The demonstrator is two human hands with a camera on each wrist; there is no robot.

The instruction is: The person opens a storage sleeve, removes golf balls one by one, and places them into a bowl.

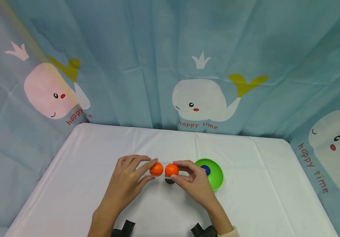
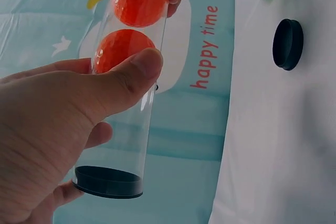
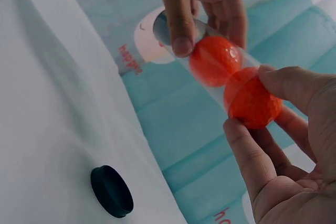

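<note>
My left grip (image 1: 128,177) curls around a clear tube (image 2: 126,140) above the white counter (image 1: 262,191), while my right grip (image 1: 194,181) pinches an orange ball (image 1: 171,170) at the tube's mouth. Just beside it, a second orange ball (image 1: 156,169) sits inside the tube, whose far end wears a black cap (image 2: 107,183). Another black lid (image 3: 112,191) lies loose on the counter below; a green bowl (image 1: 218,177) near my right wrist cradles a blue ball (image 1: 206,170). Behind hangs a whale-print curtain (image 1: 122,65).
</note>
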